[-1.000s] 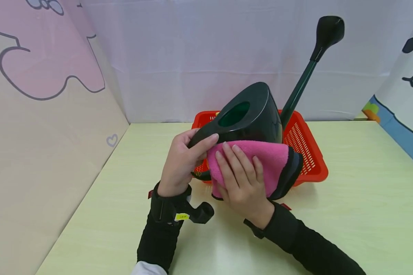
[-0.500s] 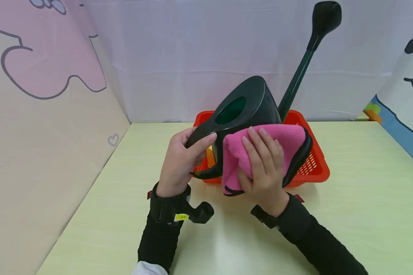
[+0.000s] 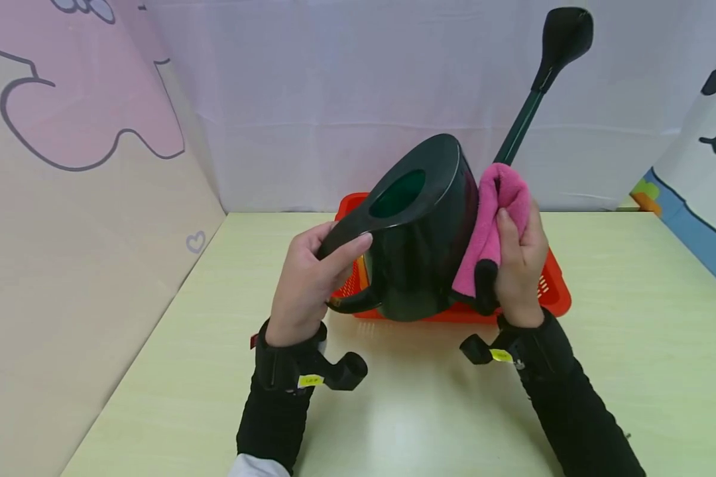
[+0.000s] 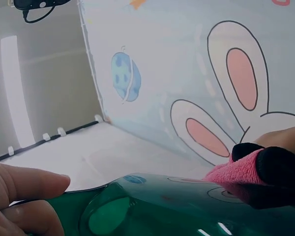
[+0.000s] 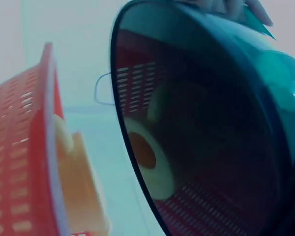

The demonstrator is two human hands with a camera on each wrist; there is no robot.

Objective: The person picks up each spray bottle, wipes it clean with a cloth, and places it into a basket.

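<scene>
A dark green watering can [image 3: 423,265] with a long spout hangs tilted in front of the red basket. My left hand [image 3: 301,285] grips its handle, thumb on top. In my right hand [image 3: 522,265] a pink cloth [image 3: 480,232] with a black edge is bunched against the can's right side, near the base of the spout [image 3: 520,129]. In the left wrist view, the cloth [image 4: 236,172] touches the glossy green can [image 4: 187,211]. Seen from the right wrist, the can's dark surface [image 5: 201,108] mirrors the basket; the right fingers are out of that view.
Behind the can, a red perforated basket [image 3: 556,291] stands on the pale table [image 3: 155,371]. Yellowish things [image 5: 78,182] sit inside it, their kind unclear. A white cloth backdrop [image 3: 346,99] closes the rear, with printed panels at both sides.
My right hand has slid the pink cloth from the can's front to its right side near the spout, its fingers now gathered round the cloth. The left hand stays on the handle.
</scene>
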